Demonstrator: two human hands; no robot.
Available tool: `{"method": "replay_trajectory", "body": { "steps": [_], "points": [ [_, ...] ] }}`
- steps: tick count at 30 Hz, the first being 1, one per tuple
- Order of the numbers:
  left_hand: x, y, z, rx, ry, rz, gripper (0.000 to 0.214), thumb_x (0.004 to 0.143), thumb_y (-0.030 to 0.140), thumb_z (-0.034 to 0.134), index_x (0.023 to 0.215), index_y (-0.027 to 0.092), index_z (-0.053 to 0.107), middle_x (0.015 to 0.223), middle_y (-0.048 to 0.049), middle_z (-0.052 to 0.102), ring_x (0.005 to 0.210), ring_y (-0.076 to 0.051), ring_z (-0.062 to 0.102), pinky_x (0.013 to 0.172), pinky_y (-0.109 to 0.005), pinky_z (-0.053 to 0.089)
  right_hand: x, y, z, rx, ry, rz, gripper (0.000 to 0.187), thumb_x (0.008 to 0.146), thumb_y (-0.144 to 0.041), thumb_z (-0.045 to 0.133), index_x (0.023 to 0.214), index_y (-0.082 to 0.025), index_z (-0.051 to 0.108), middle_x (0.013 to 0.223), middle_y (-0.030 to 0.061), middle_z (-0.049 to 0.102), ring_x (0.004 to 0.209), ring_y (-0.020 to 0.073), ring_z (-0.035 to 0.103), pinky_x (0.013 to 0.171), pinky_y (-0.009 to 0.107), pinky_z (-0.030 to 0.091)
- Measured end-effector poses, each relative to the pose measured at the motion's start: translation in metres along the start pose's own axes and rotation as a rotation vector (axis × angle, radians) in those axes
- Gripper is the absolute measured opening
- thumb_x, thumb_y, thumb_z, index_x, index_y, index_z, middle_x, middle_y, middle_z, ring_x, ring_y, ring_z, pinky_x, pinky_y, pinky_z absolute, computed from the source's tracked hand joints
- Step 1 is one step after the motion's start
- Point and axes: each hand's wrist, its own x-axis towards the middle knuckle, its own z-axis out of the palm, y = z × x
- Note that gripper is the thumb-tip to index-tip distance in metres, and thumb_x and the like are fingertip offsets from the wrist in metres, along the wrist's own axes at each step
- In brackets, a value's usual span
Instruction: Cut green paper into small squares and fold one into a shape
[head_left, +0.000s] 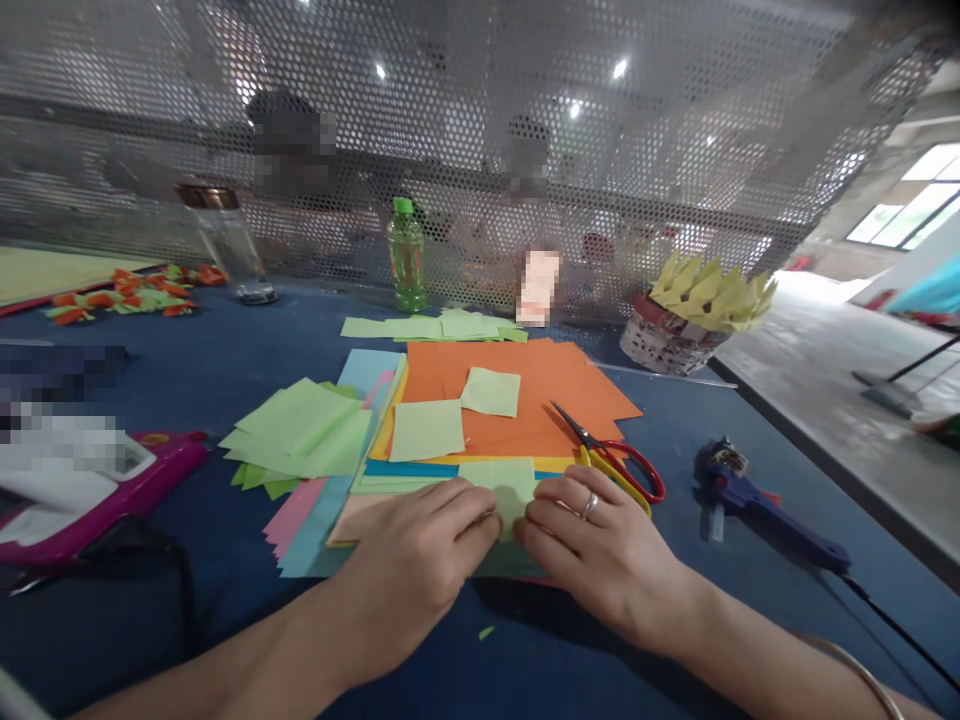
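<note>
Both hands grip a light green paper square (506, 485) at its near edge, in front of the stacked coloured sheets. My left hand (435, 540) pinches its left side, fingers curled together. On the right side my right hand (592, 530), with a ring on one finger, is closed on it too. Two more pale green squares, one (427, 430) left and one (491, 391) farther back, lie on orange paper (540, 430). Scissors (611, 455) with red and yellow handles rest just beyond my right hand. Fingertips partly hide the paper's near edge.
Green sheets (300, 435) are fanned at left, near a magenta device (150, 490). A glue gun (772, 515) lies right. Behind stand a green bottle (406, 260), a glass tumbler (232, 245) and a basket (667, 335) with yellow paper points, before a perforated metal screen (465, 130).
</note>
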Motion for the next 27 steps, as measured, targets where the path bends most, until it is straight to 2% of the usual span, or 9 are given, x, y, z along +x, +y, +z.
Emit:
{"method": "replay_trajectory", "body": {
  "steps": [4, 9, 12, 17, 21, 24, 27],
  "points": [
    [0.0, 0.002, 0.002, 0.013, 0.039, -0.006, 0.027, 0.091, 0.003, 0.042, 0.104, 0.018, 0.061, 0.107, -0.0075, 0.064, 0.097, -0.02, 0.059, 0.086, -0.035, 0.049, -0.001, -0.003, 0.001, -0.044, 0.027, 0.007, 0.031, 0.099, -0.009, 0.038, 0.087, -0.015, 0.067, 0.081, 0.0061, 0.068, 0.086, 0.021, 0.059, 0.085, 0.039, 0.04],
    [0.0, 0.003, 0.008, 0.016, 0.005, -0.003, 0.022, 0.09, 0.005, 0.045, 0.096, 0.018, 0.063, 0.095, -0.0057, 0.064, 0.088, -0.019, 0.061, 0.081, -0.034, 0.05, 0.0, -0.003, 0.005, -0.005, -0.025, 0.039, 0.027, 0.096, -0.01, 0.043, 0.079, -0.015, 0.063, 0.079, 0.0056, 0.065, 0.082, 0.0213, 0.057, 0.081, 0.038, 0.042],
    [-0.002, 0.002, 0.009, 0.006, -0.019, -0.02, 0.024, 0.09, 0.005, 0.045, 0.099, 0.018, 0.063, 0.094, -0.0047, 0.064, 0.087, -0.02, 0.062, 0.077, -0.035, 0.051, 0.0, 0.001, 0.01, 0.111, -0.042, 0.1, 0.022, 0.096, -0.014, 0.046, 0.081, -0.016, 0.062, 0.079, 0.0054, 0.064, 0.08, 0.0207, 0.055, 0.076, 0.036, 0.044],
    [-0.005, 0.006, 0.005, 0.028, -0.022, 0.0, 0.028, 0.089, 0.007, 0.045, 0.106, 0.018, 0.063, 0.096, -0.0064, 0.066, 0.087, -0.02, 0.064, 0.075, -0.033, 0.052, -0.004, 0.014, 0.016, 0.428, -0.056, 0.323, 0.007, 0.089, -0.015, 0.061, 0.086, -0.019, 0.066, 0.082, 0.0036, 0.066, 0.084, 0.0186, 0.058, 0.075, 0.03, 0.046],
    [-0.006, 0.008, 0.002, 0.048, 0.017, 0.039, 0.024, 0.09, 0.012, 0.048, 0.107, 0.017, 0.064, 0.094, -0.0073, 0.068, 0.087, -0.021, 0.065, 0.075, -0.033, 0.053, -0.003, 0.024, 0.015, 0.63, -0.096, 0.348, 0.003, 0.085, -0.02, 0.071, 0.084, -0.022, 0.069, 0.083, 0.0003, 0.068, 0.085, 0.016, 0.06, 0.077, 0.027, 0.045],
    [-0.006, 0.009, 0.003, 0.065, 0.065, 0.069, 0.023, 0.09, 0.014, 0.05, 0.107, 0.017, 0.065, 0.096, -0.0083, 0.069, 0.087, -0.021, 0.066, 0.075, -0.033, 0.054, 0.0, 0.025, 0.014, 0.704, -0.113, 0.403, 0.005, 0.086, -0.02, 0.071, 0.081, -0.021, 0.069, 0.08, -0.0004, 0.068, 0.082, 0.0144, 0.06, 0.078, 0.026, 0.045],
    [-0.006, 0.009, 0.005, 0.072, 0.086, 0.072, 0.022, 0.09, 0.014, 0.05, 0.107, 0.016, 0.065, 0.097, -0.0088, 0.07, 0.087, -0.021, 0.066, 0.077, -0.033, 0.054, 0.003, 0.021, 0.014, 0.679, -0.119, 0.535, 0.009, 0.086, -0.018, 0.07, 0.077, -0.02, 0.067, 0.078, -0.0008, 0.066, 0.081, 0.0144, 0.059, 0.074, 0.026, 0.044]
  ]
}}
